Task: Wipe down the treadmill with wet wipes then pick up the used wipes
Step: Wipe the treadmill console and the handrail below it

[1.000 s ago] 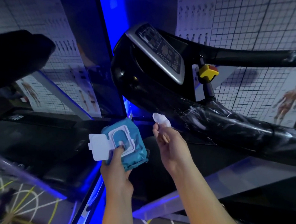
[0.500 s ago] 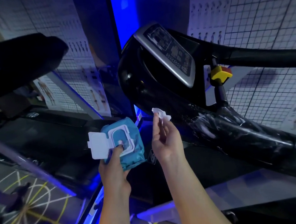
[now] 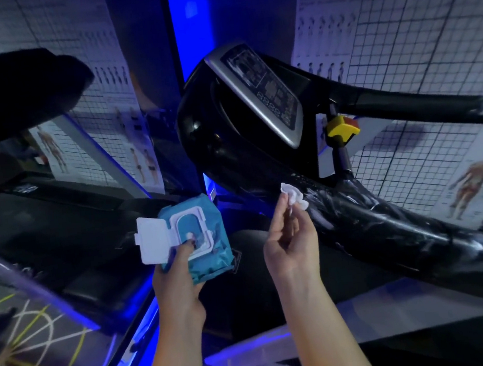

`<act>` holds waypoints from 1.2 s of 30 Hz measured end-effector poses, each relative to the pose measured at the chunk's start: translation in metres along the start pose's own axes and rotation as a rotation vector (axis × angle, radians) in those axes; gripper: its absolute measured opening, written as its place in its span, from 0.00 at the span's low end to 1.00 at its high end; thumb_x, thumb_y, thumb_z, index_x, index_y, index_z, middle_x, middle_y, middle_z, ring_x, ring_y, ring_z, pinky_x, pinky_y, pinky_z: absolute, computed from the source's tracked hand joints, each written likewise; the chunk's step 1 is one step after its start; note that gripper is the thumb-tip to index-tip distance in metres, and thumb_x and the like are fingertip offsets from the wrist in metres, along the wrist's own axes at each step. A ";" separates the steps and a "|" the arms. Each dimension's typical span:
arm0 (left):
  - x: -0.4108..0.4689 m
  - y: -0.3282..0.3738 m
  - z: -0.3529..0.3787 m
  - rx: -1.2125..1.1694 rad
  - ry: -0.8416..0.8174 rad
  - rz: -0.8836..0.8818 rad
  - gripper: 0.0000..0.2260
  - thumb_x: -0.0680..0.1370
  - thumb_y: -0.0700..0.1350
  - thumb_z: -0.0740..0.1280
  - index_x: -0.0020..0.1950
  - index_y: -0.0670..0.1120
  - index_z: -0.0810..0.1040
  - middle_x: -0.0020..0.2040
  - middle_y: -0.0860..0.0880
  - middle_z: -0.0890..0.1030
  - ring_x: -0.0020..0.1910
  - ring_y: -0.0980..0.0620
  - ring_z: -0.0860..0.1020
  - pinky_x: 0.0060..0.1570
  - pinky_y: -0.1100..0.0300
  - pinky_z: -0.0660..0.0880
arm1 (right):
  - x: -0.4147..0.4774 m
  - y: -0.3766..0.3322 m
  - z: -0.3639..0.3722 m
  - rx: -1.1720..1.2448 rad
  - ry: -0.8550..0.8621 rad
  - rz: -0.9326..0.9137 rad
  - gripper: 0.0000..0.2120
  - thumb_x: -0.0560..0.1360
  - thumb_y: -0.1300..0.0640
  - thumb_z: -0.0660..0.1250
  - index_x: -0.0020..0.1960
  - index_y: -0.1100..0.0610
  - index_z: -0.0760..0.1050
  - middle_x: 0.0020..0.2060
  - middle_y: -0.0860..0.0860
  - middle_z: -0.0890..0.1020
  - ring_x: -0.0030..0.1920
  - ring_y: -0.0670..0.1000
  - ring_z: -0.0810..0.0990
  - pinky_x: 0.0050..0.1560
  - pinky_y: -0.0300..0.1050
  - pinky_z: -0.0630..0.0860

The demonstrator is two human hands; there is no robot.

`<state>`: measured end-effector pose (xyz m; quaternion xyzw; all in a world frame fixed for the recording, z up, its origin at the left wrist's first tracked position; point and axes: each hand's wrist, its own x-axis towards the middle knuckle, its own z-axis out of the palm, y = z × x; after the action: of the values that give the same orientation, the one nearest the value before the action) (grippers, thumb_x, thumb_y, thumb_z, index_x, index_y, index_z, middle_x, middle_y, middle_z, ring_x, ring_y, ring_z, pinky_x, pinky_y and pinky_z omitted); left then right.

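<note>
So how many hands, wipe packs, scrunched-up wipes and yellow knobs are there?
Hands: 2 (left hand, right hand)
Wipe pack: 1
Crumpled wipe: 1
Yellow knob: 1
Total: 5

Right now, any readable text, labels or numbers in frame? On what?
No text reads clearly.
Wall charts: headings and grid print, too blurred to read.
Console panel: button markings too small to read.
Wipes pack in the left hand: no print readable.
Wipe in the right hand: blank.
</note>
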<state>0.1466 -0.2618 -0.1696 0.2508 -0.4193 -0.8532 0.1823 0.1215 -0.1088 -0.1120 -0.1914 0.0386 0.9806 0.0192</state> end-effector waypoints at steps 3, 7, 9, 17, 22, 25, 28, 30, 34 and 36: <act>-0.003 -0.003 0.002 -0.016 0.005 -0.005 0.17 0.77 0.41 0.76 0.66 0.49 0.83 0.56 0.47 0.88 0.53 0.45 0.87 0.48 0.49 0.83 | -0.008 -0.012 -0.003 -0.061 0.019 -0.056 0.09 0.80 0.67 0.66 0.58 0.66 0.80 0.50 0.57 0.86 0.52 0.51 0.86 0.50 0.41 0.83; -0.011 -0.006 0.009 -0.047 -0.005 0.004 0.16 0.78 0.41 0.75 0.66 0.49 0.83 0.54 0.49 0.88 0.51 0.48 0.87 0.45 0.50 0.83 | -0.015 -0.024 -0.003 -0.394 0.015 -0.339 0.05 0.80 0.66 0.66 0.54 0.68 0.77 0.43 0.55 0.86 0.47 0.52 0.85 0.51 0.42 0.83; -0.012 -0.009 0.012 -0.058 -0.005 0.005 0.17 0.78 0.41 0.74 0.66 0.48 0.83 0.55 0.48 0.88 0.50 0.49 0.87 0.45 0.50 0.83 | -0.020 -0.035 0.009 -0.641 -0.033 -0.551 0.08 0.78 0.65 0.69 0.56 0.65 0.74 0.40 0.55 0.85 0.42 0.51 0.84 0.47 0.41 0.81; -0.020 -0.017 0.013 -0.059 -0.011 -0.042 0.18 0.77 0.41 0.75 0.66 0.47 0.83 0.56 0.46 0.88 0.55 0.43 0.86 0.54 0.45 0.82 | 0.010 -0.056 0.078 -2.019 -0.372 -1.189 0.05 0.74 0.56 0.70 0.40 0.54 0.81 0.33 0.48 0.81 0.35 0.47 0.78 0.34 0.38 0.73; -0.018 -0.012 0.008 -0.012 -0.010 -0.035 0.17 0.76 0.41 0.76 0.65 0.49 0.83 0.55 0.47 0.88 0.54 0.45 0.87 0.54 0.46 0.82 | 0.041 -0.045 0.072 -2.302 -0.561 -1.230 0.13 0.74 0.54 0.62 0.35 0.61 0.77 0.42 0.53 0.79 0.43 0.55 0.78 0.38 0.52 0.76; -0.015 -0.007 0.005 -0.007 -0.010 -0.017 0.19 0.75 0.40 0.77 0.66 0.50 0.83 0.57 0.47 0.87 0.54 0.45 0.86 0.53 0.46 0.82 | 0.044 -0.056 0.070 -2.312 -0.570 -1.208 0.14 0.74 0.54 0.64 0.34 0.62 0.75 0.37 0.54 0.78 0.35 0.56 0.77 0.34 0.54 0.75; -0.015 -0.005 0.006 -0.014 -0.006 0.003 0.21 0.74 0.41 0.78 0.67 0.51 0.82 0.58 0.48 0.87 0.55 0.46 0.86 0.49 0.48 0.82 | 0.037 -0.076 0.064 -2.339 -0.543 -1.243 0.12 0.74 0.57 0.66 0.36 0.64 0.75 0.34 0.55 0.77 0.33 0.57 0.75 0.32 0.52 0.73; -0.017 -0.004 0.010 -0.019 -0.011 -0.001 0.21 0.74 0.41 0.78 0.67 0.51 0.82 0.59 0.47 0.87 0.54 0.46 0.86 0.48 0.49 0.83 | 0.030 -0.090 0.056 -2.313 -0.535 -1.285 0.16 0.73 0.51 0.59 0.37 0.63 0.74 0.32 0.54 0.76 0.32 0.57 0.74 0.30 0.50 0.69; -0.023 -0.007 0.019 -0.019 -0.042 -0.026 0.21 0.75 0.41 0.77 0.67 0.50 0.82 0.57 0.47 0.87 0.54 0.46 0.87 0.44 0.51 0.82 | 0.017 -0.120 0.036 -2.267 -0.557 -1.325 0.12 0.80 0.53 0.66 0.41 0.58 0.80 0.32 0.50 0.79 0.35 0.54 0.75 0.35 0.51 0.74; -0.028 -0.009 0.024 -0.013 -0.075 -0.039 0.20 0.76 0.41 0.77 0.67 0.49 0.82 0.57 0.47 0.87 0.53 0.47 0.87 0.45 0.51 0.83 | 0.011 -0.130 0.030 -2.262 -0.552 -1.337 0.10 0.80 0.56 0.68 0.42 0.57 0.82 0.34 0.49 0.80 0.36 0.52 0.76 0.36 0.50 0.74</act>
<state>0.1541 -0.2271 -0.1567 0.2254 -0.4154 -0.8682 0.1514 0.1072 0.0230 -0.0971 0.1184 -0.8926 0.2826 0.3306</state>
